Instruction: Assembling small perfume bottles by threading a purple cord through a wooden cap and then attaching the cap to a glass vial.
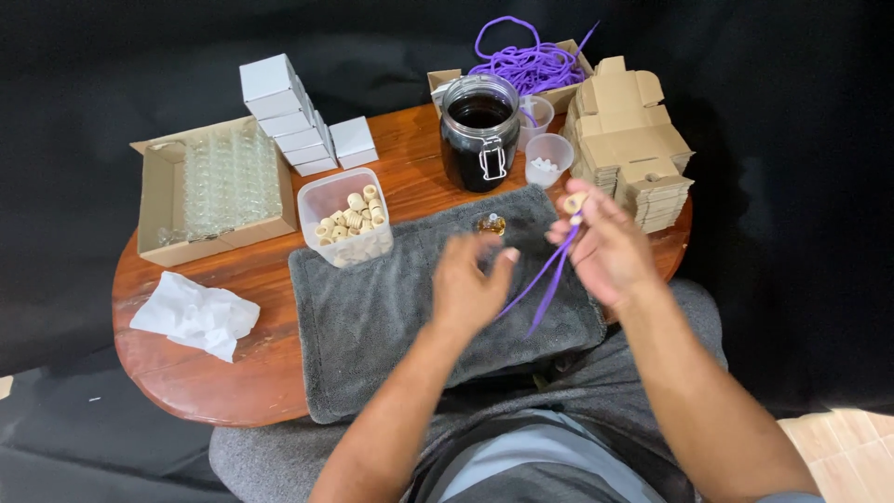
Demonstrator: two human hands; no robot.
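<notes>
Your right hand [605, 250] is up over the right side of the grey towel [372, 317]. Its fingertips are pinching a small tan cork [575, 201] and a purple string [545, 278]. The string hangs down from the cork in a loop and its ends reach the towel.

Your left hand [468, 289] is just beside the string, over the middle of the towel. Its fingers look bent and a little spread, and it is a bit blurry. You cannot tell if it touches the string.

A tiny glass bottle [491, 224] with something gold in it sits on the top edge of the towel, between your two hands and the big dark jar [479, 135].

To the left of the towel top is a clear tub [346, 220] full of more corks. Further left is a brown box [216, 189] of small glass bottles, and white little boxes [289, 121] stand behind it. A crumpled white tissue [196, 315] lies on the wooden table [233, 373]. On the right is a pile of flat brown cardboard [629, 140]. Behind the jar is a heap of purple cord [531, 65] and two small plastic cups [548, 156].
</notes>
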